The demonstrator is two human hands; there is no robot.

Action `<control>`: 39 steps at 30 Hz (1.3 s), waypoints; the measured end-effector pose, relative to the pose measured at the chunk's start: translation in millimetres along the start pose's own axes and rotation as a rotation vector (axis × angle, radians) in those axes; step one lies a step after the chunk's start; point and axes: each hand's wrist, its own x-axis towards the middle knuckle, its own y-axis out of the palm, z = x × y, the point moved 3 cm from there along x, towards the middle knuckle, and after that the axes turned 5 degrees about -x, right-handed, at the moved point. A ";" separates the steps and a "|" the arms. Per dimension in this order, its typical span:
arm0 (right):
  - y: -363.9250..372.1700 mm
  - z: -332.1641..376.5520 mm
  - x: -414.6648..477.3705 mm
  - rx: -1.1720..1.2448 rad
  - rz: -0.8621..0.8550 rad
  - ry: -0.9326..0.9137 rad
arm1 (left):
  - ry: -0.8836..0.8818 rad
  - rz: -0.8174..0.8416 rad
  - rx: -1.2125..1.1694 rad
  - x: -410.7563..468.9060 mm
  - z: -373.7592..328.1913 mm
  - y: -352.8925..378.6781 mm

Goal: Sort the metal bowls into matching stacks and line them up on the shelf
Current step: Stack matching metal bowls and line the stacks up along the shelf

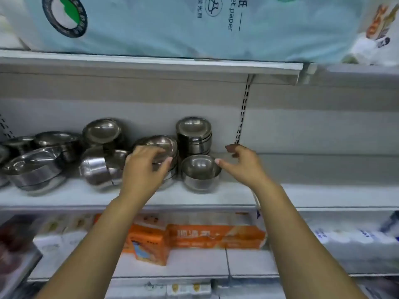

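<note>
we have both bare arms raised from below toward the middle shelf, forearms angled inward so that the hands lie near each other at the bowls.

our left hand is turned palm down over the middle stack of shallow metal bowls. its fingers are curled over the near edge of the top bowl, and the thumb points right along the front of the rim, so the hand grips that stack from above. the stack leans a little toward us.

our right hand is just to the right of the single bowl, which sits upright at the front of the shelf. the hand is spread and holds nothing: the thumb reaches left with its tip at the bowl's rim, though we cannot tell whether it touches, and the forefinger is lifted and bent above it.

behind the single bowl, against the back panel, is the tall stack of matching bowls. further left are a back stack tilted toward us, some tipped bowls lying on their sides, and wide bowls piled at the far left.

orange packs lie on the shelf below, and a pale blue pack fills the shelf above.
</note>
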 end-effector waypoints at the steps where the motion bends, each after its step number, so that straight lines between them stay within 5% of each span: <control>1: 2.4 -4.5 1.6 -0.001 0.007 0.010 | -0.007 -0.036 0.008 -5.1 -0.4 2.4; 17: 64.9 -27.3 23.1 0.060 0.192 0.288 | -0.193 -0.313 0.098 -37.2 20.2 47.5; 39: 25.0 -60.9 6.0 0.185 0.113 0.415 | -0.560 -0.416 -0.339 -51.6 33.7 85.9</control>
